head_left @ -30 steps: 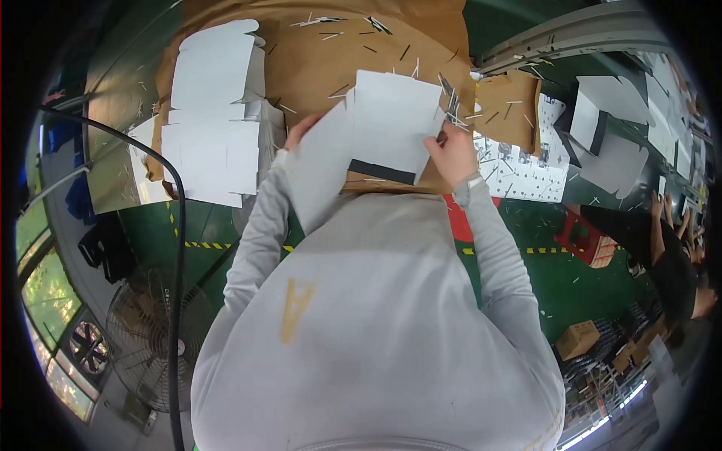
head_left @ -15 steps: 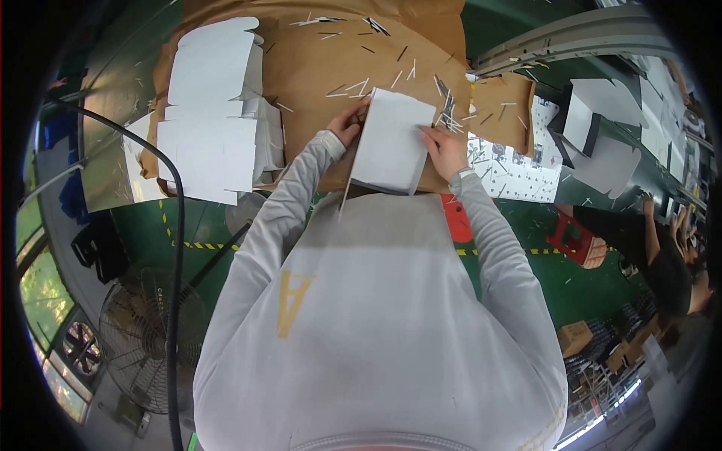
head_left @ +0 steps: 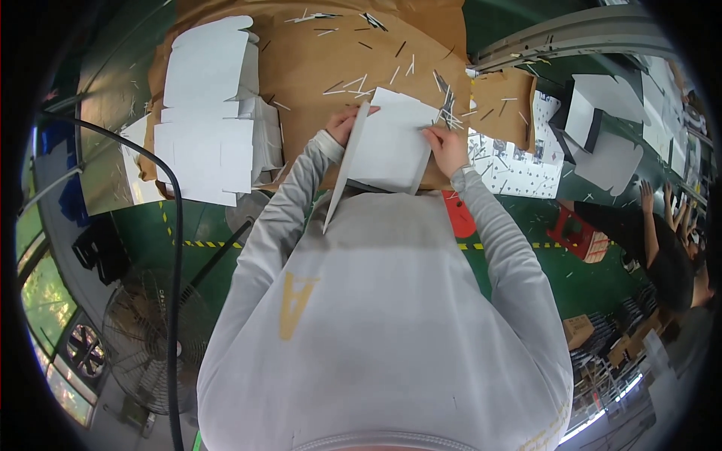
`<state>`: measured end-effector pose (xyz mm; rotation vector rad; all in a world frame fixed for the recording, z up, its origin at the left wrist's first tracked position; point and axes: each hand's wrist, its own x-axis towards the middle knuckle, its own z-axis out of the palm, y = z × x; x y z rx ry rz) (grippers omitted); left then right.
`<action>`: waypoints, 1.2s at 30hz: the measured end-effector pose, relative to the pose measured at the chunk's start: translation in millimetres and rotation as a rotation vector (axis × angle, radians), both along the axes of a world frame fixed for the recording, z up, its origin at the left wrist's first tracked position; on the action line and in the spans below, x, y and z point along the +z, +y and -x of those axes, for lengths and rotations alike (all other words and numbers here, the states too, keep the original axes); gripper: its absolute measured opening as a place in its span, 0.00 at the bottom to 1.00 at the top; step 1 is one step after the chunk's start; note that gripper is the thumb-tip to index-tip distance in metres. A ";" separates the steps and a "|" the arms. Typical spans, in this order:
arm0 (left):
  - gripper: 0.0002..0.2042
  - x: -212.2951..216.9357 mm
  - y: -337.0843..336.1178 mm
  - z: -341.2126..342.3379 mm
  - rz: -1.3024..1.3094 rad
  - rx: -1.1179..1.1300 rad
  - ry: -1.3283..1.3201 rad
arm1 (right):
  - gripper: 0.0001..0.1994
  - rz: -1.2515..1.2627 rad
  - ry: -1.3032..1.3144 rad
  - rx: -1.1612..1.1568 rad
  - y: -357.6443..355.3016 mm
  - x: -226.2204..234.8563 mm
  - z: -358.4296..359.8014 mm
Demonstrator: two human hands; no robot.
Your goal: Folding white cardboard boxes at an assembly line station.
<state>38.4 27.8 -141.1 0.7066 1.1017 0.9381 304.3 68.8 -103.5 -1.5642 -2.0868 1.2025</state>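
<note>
A white cardboard box [head_left: 391, 143] stands at the near edge of the table, right in front of my body. Its left panel [head_left: 349, 158] leans outward to the left, and a lower corner of it reaches over my shirt. My left hand [head_left: 343, 125] grips that panel near its far end, with some fingers hidden behind the board. At the box's right edge, my right hand [head_left: 449, 147] pinches the wall between thumb and fingers. Dark shadow shows along the box's near end.
Stacked flat white box blanks [head_left: 203, 154] lie to the left on brown paper [head_left: 301, 68]. Thin black and white strips [head_left: 448, 105] are scattered about. An unfolded white-and-black box [head_left: 583, 124] lies at right. A black cable [head_left: 178, 225] hangs at left near a fan [head_left: 150, 338]; another person [head_left: 665, 263] is at right.
The left panel has swung outward, its lower corner moving left and down, so it stands farther from the box. My left hand has shifted slightly left; the right stays at the right edge.
</note>
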 end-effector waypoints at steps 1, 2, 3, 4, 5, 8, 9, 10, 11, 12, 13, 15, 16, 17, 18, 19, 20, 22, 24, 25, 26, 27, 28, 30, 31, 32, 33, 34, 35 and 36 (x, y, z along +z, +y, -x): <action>0.16 -9.8 -2.6 -0.9 -0.129 -0.027 0.099 | 0.14 0.024 0.014 -0.012 -2.3 1.4 0.7; 0.16 -19.5 -4.2 -1.2 -0.259 -0.054 0.198 | 0.14 0.026 0.014 -0.008 -2.4 2.4 1.8; 0.16 -24.5 0.6 -0.1 -0.325 -0.084 0.351 | 0.14 0.015 0.027 0.020 1.2 5.2 3.6; 0.16 -28.4 -0.8 -0.7 -0.324 -0.086 0.350 | 0.14 0.002 0.039 0.049 4.8 7.4 4.9; 0.16 -32.2 -2.2 -1.5 -0.266 -0.120 0.399 | 0.14 0.003 0.039 0.048 8.0 7.9 3.5; 0.16 -21.5 5.9 -3.3 -0.236 -0.204 0.419 | 0.15 0.220 -0.010 0.144 23.3 11.9 -4.8; 0.16 -32.3 4.2 5.1 -0.150 -0.225 0.260 | 0.18 -0.054 -0.070 0.220 30.3 21.6 -1.5; 0.16 -35.7 3.5 7.2 -0.063 -0.251 0.095 | 0.23 -0.328 -0.134 0.283 34.1 25.7 -2.3; 0.16 -39.1 1.3 6.8 -0.063 -0.252 0.097 | 0.33 -0.243 -0.134 0.309 41.6 19.5 -2.4; 0.15 -38.1 1.9 4.2 -0.029 -0.214 0.109 | 0.33 -0.244 -0.133 0.307 47.4 18.6 -0.2; 0.15 -36.9 2.2 1.2 0.004 -0.173 0.122 | 0.34 -0.190 -0.165 0.358 52.7 18.3 1.6; 0.15 -33.1 6.3 -11.1 0.105 0.019 0.019 | 0.35 -0.099 -0.221 0.421 61.8 23.5 7.1; 0.16 -22.9 12.6 -17.3 0.204 0.198 -0.090 | 0.35 -0.100 -0.224 0.410 63.3 17.7 7.2; 0.16 -11.6 15.7 -17.2 0.202 0.187 -0.091 | 0.34 0.117 -0.093 0.454 64.2 9.2 8.0; 0.16 15.6 21.1 -18.6 0.158 0.147 -0.227 | 0.33 0.336 0.043 0.483 62.6 1.5 7.2; 0.16 34.6 17.8 -12.7 0.109 0.147 -0.358 | 0.29 0.166 -0.401 0.735 55.4 33.6 31.7; 0.16 1.1 13.9 0.8 -0.205 0.080 0.226 | 0.28 -0.145 -0.451 0.765 36.3 32.5 36.6; 0.17 -16.7 11.8 8.0 -0.279 0.088 0.028 | 0.25 -0.549 -0.443 0.677 0.8 35.0 39.5; 0.16 -16.0 17.7 5.9 -0.202 0.090 -0.329 | 0.25 -0.552 -0.359 0.514 -13.6 28.1 33.3; 0.16 -19.0 25.4 0.3 -0.203 0.069 -0.341 | 0.23 -0.485 -0.205 0.344 -20.0 25.7 34.7; 0.15 -21.0 34.5 -9.3 -0.284 0.023 -0.197 | 0.23 -0.485 -0.224 0.318 -21.3 21.3 38.1; 0.15 -24.9 43.8 -21.1 -0.375 -0.031 -0.064 | 0.22 -0.422 -0.256 0.281 -22.5 20.3 40.8; 0.15 -101.4 9.2 9.9 -0.403 0.060 -0.018 | 0.20 -0.397 -0.219 0.367 -18.7 36.4 66.0; 0.12 -154.3 -28.2 42.3 -0.143 0.327 -0.495 | 0.17 -0.417 -0.227 0.506 -9.1 23.5 80.1; 0.10 -112.7 -3.1 11.5 -0.020 0.435 -0.699 | 0.15 -0.461 -0.272 0.508 -2.9 2.9 69.8; 0.09 -56.4 5.2 -4.5 0.134 0.538 -0.875 | 0.14 -0.531 -0.312 0.524 0.2 -21.9 55.9; 0.14 -45.2 -0.3 -1.6 0.020 0.551 -0.586 | 0.13 -0.631 -0.297 0.633 9.2 -30.8 62.4; 0.20 -40.9 -1.3 0.8 -0.098 0.570 -0.297 | 0.12 -0.607 -0.350 0.653 13.7 -23.6 65.3; 0.14 -25.2 2.8 0.9 -0.048 0.316 -0.507 | 0.11 -0.570 -0.407 0.656 8.7 -14.3 61.9; 0.09 -8.8 14.3 2.9 0.002 0.052 -0.699 | 0.10 -0.587 -0.421 0.637 5.3 -13.4 52.9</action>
